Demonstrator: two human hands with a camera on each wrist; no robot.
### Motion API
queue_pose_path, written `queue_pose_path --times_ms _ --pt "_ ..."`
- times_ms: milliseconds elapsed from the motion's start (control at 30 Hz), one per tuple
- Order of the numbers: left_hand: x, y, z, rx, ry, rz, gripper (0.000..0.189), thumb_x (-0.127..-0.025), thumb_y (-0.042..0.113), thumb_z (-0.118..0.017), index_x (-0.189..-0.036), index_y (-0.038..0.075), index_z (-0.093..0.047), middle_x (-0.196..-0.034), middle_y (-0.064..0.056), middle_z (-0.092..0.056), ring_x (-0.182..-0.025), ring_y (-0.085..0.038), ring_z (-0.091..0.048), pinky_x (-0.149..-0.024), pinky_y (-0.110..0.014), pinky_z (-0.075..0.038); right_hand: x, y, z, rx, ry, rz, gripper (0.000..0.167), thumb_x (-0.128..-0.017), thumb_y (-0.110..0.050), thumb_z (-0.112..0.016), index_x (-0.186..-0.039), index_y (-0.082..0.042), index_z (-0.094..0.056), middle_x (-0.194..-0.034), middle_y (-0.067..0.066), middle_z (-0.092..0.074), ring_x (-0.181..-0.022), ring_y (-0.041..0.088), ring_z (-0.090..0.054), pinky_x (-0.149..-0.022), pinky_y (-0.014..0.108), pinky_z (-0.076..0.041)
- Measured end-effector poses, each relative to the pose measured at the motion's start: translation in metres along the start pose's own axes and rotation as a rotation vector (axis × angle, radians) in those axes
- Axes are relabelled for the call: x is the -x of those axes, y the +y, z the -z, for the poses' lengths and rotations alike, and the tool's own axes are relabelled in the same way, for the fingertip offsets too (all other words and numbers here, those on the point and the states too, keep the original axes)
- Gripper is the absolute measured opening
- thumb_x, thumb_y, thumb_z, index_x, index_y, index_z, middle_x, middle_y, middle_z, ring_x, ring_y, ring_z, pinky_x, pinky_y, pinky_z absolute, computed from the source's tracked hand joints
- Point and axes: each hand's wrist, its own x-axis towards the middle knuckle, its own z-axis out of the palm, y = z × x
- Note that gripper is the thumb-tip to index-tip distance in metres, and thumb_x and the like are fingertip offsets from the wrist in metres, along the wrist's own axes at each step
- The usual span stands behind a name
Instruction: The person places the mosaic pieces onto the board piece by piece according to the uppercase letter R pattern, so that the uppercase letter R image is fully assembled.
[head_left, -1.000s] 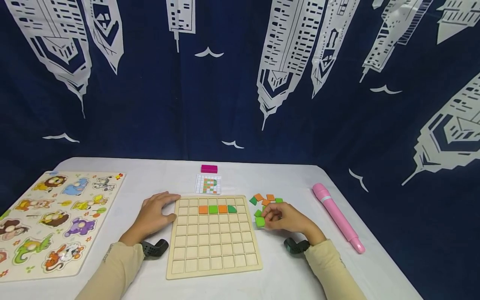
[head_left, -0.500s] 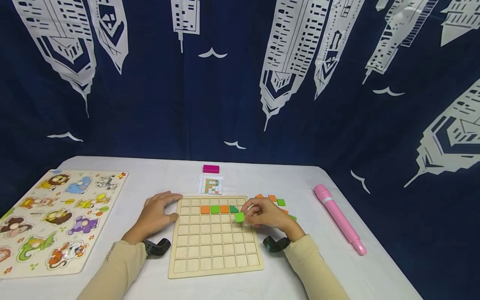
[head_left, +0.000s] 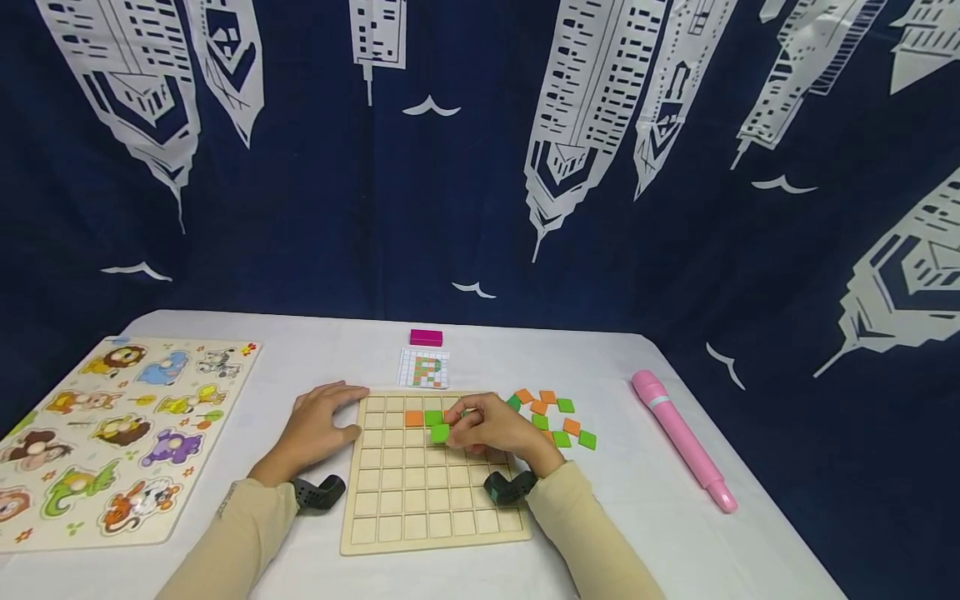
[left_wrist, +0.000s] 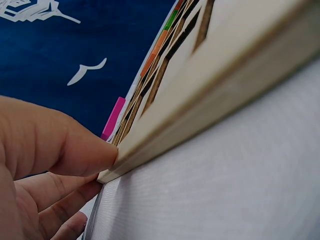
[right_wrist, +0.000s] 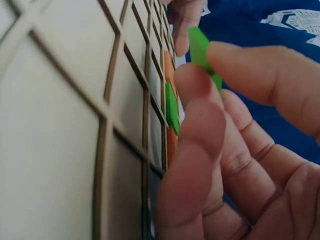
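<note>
An animal puzzle (head_left: pixel 138 471) lies left, a pink wand (head_left: pixel 686 442) right.

I read the grid board (head_left: pixel 427 527) as pale, bare wood, matt on top, with a smooth edge in the left wrist view. The green tile (head_left: pixel 439 434) is smooth and even; whether painted wood or plastic, I can't tell. The animal puzzle (head_left: pixel 135 442) looks like smooth wood with a printed face. Beyond the board I see a paper-like pattern card (head_left: pixel 423 368) and a smooth magenta block (head_left: pixel 426 337). The pink tube (head_left: pixel 684 441) is glossy plastic, catching light. My close view shows fine weave in the white tablecloth (head_left: pixel 637 500). The printed curtain (head_left: pixel 450 208) is matt cloth; the sleeves (head_left: pixel 592 533) are soft-looking fabric, the wrist mounts (head_left: pixel 318 493) dark plastic.
</note>
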Motion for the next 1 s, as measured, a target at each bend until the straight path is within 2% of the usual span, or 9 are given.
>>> queue_pose_path --times_ms 367,767,1000 --pt "-0.001 -0.001 0.001 -0.008 0.003 0.003 0.057 -0.086 0.011 -0.073 -0.141 0.0 -0.069 -0.148 -0.021 -0.065 -0.15 -0.048 -0.044 -0.122 -0.066 -0.025 -0.015 -0.012 -0.017 0.108 -0.012 0.026 0.018 -0.092 0.004 -0.077 -0.109 0.006 -0.069 -0.073 -0.005 -0.068 -0.059 0.012 -0.052 -0.059 0.023 -0.046" --pt "0.0 0.0 -0.001 -0.006 0.008 -0.011 0.057 -0.085 0.014 -0.074 -0.14 0.0 -0.069 -0.147 -0.022 -0.065 -0.149 -0.05 -0.045 -0.12 -0.067 -0.027 -0.025 -0.017 -0.03 0.252 0.018 0.034 0.017 -0.09 0.003 -0.081 -0.105 0.003 -0.072 -0.074 -0.005 -0.065 -0.056 0.008 -0.055 -0.055 0.019 -0.048" --pt "-0.001 -0.001 0.0 -0.001 -0.006 0.01 0.057 -0.086 0.012 -0.073 -0.142 0.0 -0.068 -0.149 -0.022 -0.064 -0.151 -0.048 -0.043 -0.123 -0.066 -0.024 -0.028 -0.017 -0.035 0.333 0.047 0.053 0.017 -0.088 0.003 -0.083 -0.103 0.0 -0.073 -0.073 -0.006 -0.064 -0.057 0.006 -0.054 -0.054 0.018 -0.044"
